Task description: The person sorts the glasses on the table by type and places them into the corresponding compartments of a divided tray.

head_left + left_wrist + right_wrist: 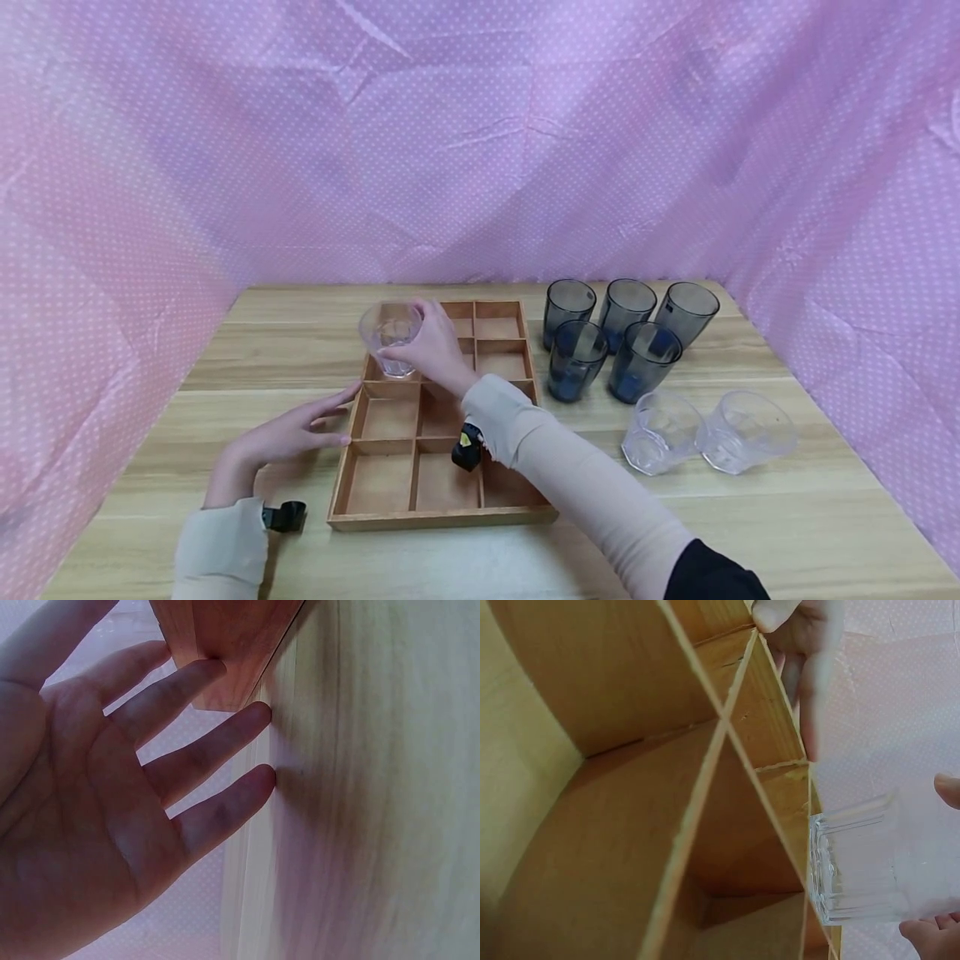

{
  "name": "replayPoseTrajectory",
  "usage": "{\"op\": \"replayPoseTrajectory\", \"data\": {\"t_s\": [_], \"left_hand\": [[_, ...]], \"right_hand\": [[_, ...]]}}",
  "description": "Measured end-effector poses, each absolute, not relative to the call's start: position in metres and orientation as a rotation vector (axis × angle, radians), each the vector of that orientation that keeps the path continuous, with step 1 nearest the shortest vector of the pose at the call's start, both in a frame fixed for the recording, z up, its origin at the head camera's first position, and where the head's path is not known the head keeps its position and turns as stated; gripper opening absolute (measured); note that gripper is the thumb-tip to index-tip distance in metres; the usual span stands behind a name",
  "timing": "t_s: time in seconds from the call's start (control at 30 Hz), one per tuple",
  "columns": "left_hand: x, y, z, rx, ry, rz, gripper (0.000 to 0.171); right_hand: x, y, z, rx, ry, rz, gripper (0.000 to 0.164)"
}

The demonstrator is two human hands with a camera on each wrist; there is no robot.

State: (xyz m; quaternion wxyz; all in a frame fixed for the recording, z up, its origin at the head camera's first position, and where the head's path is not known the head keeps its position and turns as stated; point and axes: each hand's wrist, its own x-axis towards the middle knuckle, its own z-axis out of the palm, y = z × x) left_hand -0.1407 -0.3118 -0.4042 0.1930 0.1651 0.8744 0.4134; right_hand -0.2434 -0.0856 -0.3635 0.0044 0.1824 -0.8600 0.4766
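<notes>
To judge of the glass [388, 332]: probably light, stiff, slippery and fragile — best to take by the side wall, below the rim. Clear, colourless, faceted toward the base. Held in the fingers of the right hand [437, 348], beyond the left hand [296, 429] — spread wide, fingertips at the tray [450, 523] side.

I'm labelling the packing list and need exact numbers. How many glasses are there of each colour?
Smoky grey glasses: 5
Clear glasses: 3, counting the one in the right hand
Total: 8 glasses
</notes>
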Motion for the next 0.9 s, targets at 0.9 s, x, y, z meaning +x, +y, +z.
{"op": "replayPoseTrajectory", "data": {"t_s": [0.9], "left_hand": [[-0.139,-0.31,-0.405,0.487,2.444,1.201,0.078]], "right_hand": [[-0.239,-0.089,-0.378,0.542,-2.94,1.407,0.091]]}}
